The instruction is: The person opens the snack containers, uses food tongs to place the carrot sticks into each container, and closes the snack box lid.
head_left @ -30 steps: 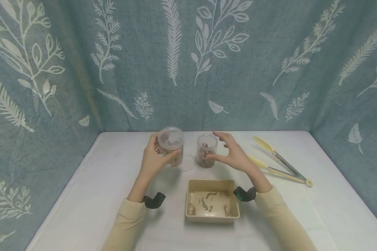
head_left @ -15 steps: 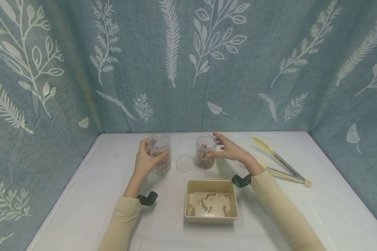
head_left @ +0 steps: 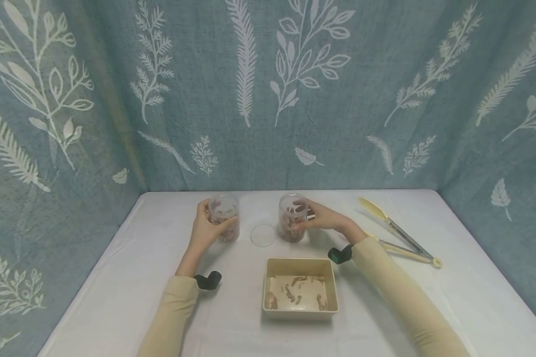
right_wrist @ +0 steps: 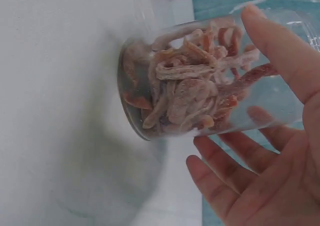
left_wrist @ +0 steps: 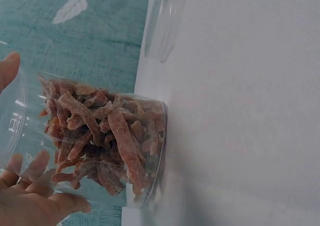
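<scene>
My left hand (head_left: 205, 229) grips a clear plastic jar (head_left: 230, 232) at the table's back left. Reddish-brown dried meat strips (left_wrist: 110, 136) fill much of that jar, seen close in the left wrist view. A second clear jar (head_left: 288, 223), a little to the right, also contains dried strips (right_wrist: 190, 86), fewer and looser. Around its right side curls my right hand (head_left: 323, 218), with the thumb (right_wrist: 275, 46) on the near wall and the fingers behind. Both jars stand upright on the table without lids visible on them. Between them lies a clear round lid (head_left: 263, 235).
A cream rectangular tray (head_left: 301, 315) with several brownish strips inside sits nearer me, in the middle. Yellow-tipped metal tongs (head_left: 408, 243) lie spread at the right, partly behind my right forearm. A leaf-patterned blue-green curtain (head_left: 259, 99) hangs behind the white table (head_left: 129, 277).
The left hand has moved the left jar leftward and down onto the table, uncovering the lid. The right hand has come inward and taken hold of the right jar.
</scene>
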The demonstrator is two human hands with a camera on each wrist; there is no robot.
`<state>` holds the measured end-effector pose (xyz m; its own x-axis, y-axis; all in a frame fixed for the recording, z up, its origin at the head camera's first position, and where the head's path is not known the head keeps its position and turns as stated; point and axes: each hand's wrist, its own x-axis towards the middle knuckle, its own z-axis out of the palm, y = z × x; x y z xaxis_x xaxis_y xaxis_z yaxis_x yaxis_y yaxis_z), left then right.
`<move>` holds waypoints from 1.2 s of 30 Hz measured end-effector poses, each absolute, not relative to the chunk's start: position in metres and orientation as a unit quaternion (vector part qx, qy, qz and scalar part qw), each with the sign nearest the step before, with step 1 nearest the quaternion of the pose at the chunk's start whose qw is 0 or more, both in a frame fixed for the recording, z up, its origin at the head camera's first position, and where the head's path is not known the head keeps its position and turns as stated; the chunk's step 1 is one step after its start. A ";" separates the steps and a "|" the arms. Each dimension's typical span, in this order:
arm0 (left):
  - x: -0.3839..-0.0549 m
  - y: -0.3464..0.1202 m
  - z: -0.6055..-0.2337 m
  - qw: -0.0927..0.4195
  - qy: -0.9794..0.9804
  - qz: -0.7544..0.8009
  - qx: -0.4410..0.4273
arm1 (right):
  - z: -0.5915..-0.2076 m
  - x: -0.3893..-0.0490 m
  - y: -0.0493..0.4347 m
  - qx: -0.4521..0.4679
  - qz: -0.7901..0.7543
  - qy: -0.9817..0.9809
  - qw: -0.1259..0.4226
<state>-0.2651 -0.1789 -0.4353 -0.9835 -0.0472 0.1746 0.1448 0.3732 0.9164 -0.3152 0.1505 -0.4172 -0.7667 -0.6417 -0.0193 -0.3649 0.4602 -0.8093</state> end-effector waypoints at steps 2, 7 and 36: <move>-0.266 -0.180 -0.436 0.086 -0.823 -0.560 -0.031 | -0.419 -0.315 0.151 -0.300 -0.430 0.838 0.153; -0.267 -0.182 -0.438 0.085 -0.817 -0.569 -0.034 | -0.423 -0.314 0.153 -0.282 -0.436 0.845 0.125; -0.247 -0.165 -0.407 0.235 -0.866 -0.425 -0.118 | -0.377 -0.256 0.188 -0.256 -0.579 0.772 0.062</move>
